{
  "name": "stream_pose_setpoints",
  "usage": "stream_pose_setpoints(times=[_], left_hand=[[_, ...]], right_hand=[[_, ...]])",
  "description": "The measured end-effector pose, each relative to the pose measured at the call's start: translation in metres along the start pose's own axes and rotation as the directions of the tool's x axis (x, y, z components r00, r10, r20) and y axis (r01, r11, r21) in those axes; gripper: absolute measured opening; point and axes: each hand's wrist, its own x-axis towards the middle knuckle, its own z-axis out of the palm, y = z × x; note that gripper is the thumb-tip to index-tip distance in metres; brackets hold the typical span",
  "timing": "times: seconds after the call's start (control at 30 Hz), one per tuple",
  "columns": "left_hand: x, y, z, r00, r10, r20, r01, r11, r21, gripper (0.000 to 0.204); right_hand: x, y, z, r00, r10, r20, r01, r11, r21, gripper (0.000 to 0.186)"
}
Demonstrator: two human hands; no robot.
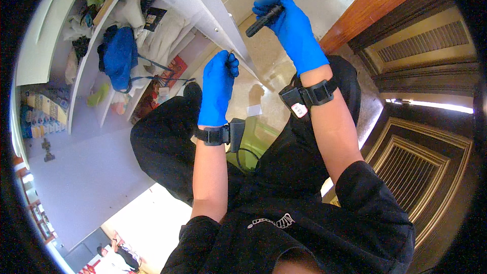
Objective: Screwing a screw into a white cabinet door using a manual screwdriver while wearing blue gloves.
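Gripping a black cylindrical handheld tool [259,24] now, in the blue-gloved right hand [294,25], jutting out to that hand's left! Holding the blue-gloved left hand [218,78] curled, near a long white panel [205,12]; cannot tell around what.

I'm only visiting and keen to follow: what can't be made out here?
All in the head view:
- What, if anything, the left hand holds: hidden within its curled grip.
- Part of the black tool: covered by the right hand.
- Shelf packages: lettering too small to read.
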Motion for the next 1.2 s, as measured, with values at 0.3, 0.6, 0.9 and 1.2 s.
stream_pose_setpoints(times=[0.3,0.6,0.9,1.2], left_hand=[[-0.015,0.008,-0.002,0.997,0.079,0.005,-0.077,0.956,0.282,0.015],[-0.026,0.02,-0.006,0.952,0.295,0.08,-0.297,0.827,0.478,0.008],[-0.038,0.065,-0.022,0.901,0.366,0.232,-0.429,0.671,0.605,0.012],[0.0,0.062,-0.073,0.918,0.229,0.324,-0.368,0.795,0.481,0.011]], right_hand=[[0.0,0.002,0.002,0.999,-0.027,-0.045,0.026,0.999,-0.027,0.041],[0.003,0.001,-0.001,0.999,0.022,-0.029,-0.021,0.999,0.047,0.039],[-0.004,0.006,-0.005,0.987,0.155,-0.038,-0.158,0.984,-0.08,0.038],[-0.05,0.0,-0.001,0.927,0.373,-0.033,-0.361,0.865,-0.349,0.033]])
